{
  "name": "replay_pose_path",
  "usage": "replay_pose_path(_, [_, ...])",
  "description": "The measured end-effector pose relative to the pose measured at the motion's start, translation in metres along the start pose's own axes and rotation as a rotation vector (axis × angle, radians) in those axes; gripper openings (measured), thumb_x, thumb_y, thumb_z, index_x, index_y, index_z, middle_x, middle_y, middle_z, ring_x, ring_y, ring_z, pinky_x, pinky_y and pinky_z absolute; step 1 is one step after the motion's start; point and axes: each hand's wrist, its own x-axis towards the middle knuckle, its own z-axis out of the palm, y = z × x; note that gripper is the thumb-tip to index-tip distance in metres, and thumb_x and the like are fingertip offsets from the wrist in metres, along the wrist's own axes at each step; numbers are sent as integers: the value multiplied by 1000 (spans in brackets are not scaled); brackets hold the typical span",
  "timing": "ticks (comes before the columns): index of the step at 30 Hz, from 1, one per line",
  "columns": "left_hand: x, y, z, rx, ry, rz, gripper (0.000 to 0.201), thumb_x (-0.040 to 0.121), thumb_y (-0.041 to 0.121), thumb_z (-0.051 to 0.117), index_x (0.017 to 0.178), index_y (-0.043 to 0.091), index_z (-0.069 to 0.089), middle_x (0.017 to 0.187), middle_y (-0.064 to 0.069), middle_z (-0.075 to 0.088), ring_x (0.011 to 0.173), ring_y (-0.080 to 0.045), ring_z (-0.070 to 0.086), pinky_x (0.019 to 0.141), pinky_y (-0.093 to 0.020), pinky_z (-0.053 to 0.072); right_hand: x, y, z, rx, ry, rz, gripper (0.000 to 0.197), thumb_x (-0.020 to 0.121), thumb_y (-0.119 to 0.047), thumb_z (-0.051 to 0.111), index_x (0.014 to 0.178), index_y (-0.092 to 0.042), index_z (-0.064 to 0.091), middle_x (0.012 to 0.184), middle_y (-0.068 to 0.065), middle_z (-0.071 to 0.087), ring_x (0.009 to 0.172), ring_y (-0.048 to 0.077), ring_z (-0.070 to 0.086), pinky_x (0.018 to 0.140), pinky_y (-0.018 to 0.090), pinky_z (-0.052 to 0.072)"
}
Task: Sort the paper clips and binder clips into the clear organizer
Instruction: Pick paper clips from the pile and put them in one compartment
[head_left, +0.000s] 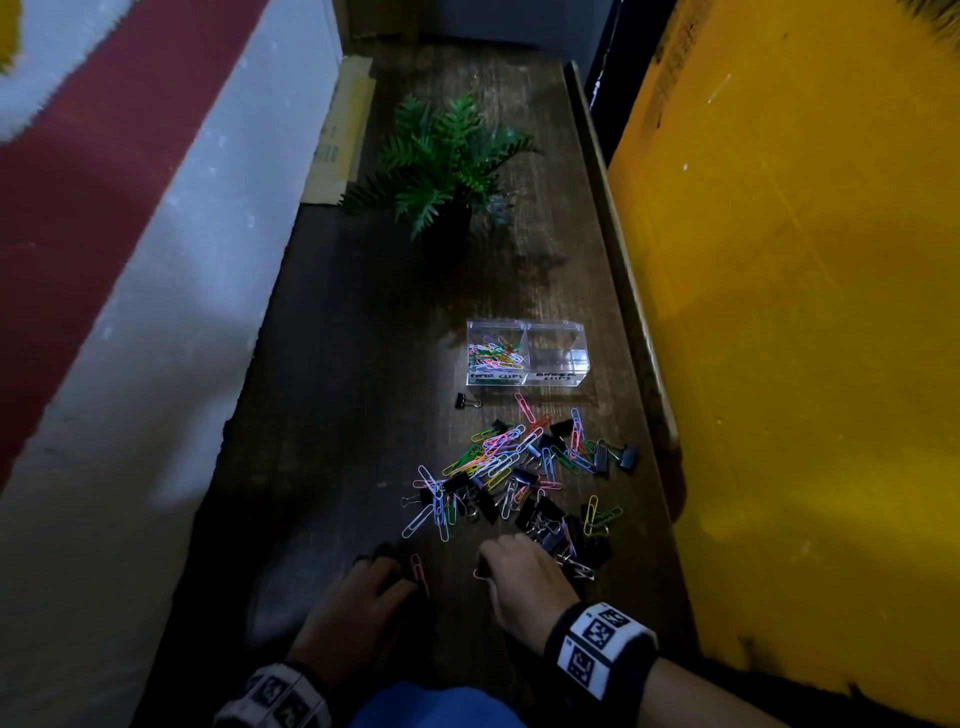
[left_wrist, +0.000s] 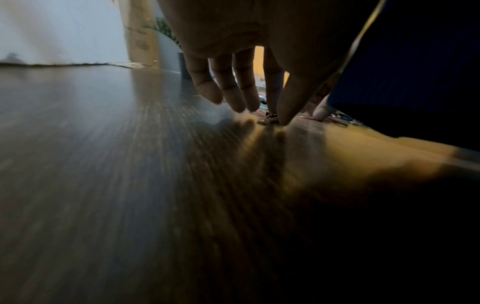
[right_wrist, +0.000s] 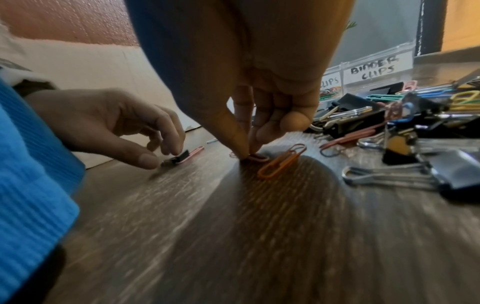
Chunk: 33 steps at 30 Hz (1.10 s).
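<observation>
A clear two-part organizer (head_left: 527, 382) stands on the dark wood table; its left part, labelled paper clips, holds coloured clips, and the part labelled binder clips (right_wrist: 374, 69) looks empty. In front of it lies a mixed pile of paper clips and black binder clips (head_left: 519, 478). My right hand (right_wrist: 248, 156) pinches a pink paper clip (right_wrist: 259, 158) flat on the table, beside an orange paper clip (right_wrist: 281, 161). My left hand (right_wrist: 163, 158) pinches a small black binder clip (right_wrist: 179, 159), with another pink paper clip (head_left: 418, 571) lying beside it. Both hands work at the near table edge (head_left: 480, 569), (head_left: 384, 558).
A potted fern (head_left: 441, 171) stands farther back on the table. A yellow wall (head_left: 779, 312) and a raised wooden ledge (head_left: 613, 234) close the right side. A white and red wall (head_left: 156, 260) and cardboard (head_left: 337, 135) bound the left.
</observation>
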Motion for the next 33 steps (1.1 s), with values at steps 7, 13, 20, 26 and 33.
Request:
replay_pose_path(7, [14, 12, -5, -115, 8, -239, 32, 73, 54, 44, 97, 33, 46, 95, 6, 59, 72, -11, 63, 53, -24, 52, 1, 1, 3, -34, -26, -11, 22, 86, -5, 53, 107, -10, 54, 109, 7, 54, 100, 23, 46, 93, 33, 40])
replay_pose_path(13, [32, 19, -7, -172, 3, -341, 36, 79, 43, 40, 109, 28, 53, 113, 2, 55, 97, -20, 56, 75, -33, 50, -13, 4, -23, 157, 169, 71, 7, 93, -26, 51, 98, -22, 54, 98, -8, 51, 91, 10, 44, 82, 22, 38])
replay_pose_path(20, [31, 9, -13, -341, 25, -302, 33, 74, 12, 59, 100, 31, 52, 102, -1, 59, 87, -21, 58, 74, -26, 44, -42, 30, -32, 241, 132, 271, 20, 95, -31, 51, 114, -34, 52, 91, -16, 55, 82, -1, 50, 67, 11, 34])
replay_pose_path(26, [22, -8, -22, -385, 128, -331, 47, 69, 3, 70, 96, 35, 50, 97, 6, 56, 82, -15, 58, 72, -23, 42, -49, 26, -18, 223, 32, 221, 34, 95, -29, 50, 129, -31, 49, 113, -14, 59, 98, -1, 54, 76, 5, 34])
replay_pose_path(33, [18, -8, -24, -142, 1, -340, 20, 77, 40, 54, 86, 28, 66, 91, 4, 58, 78, -16, 61, 64, -27, 51, -38, 15, -12, 51, -53, 50, 27, 98, -19, 42, 120, -20, 57, 113, -1, 59, 105, 14, 52, 92, 27, 43])
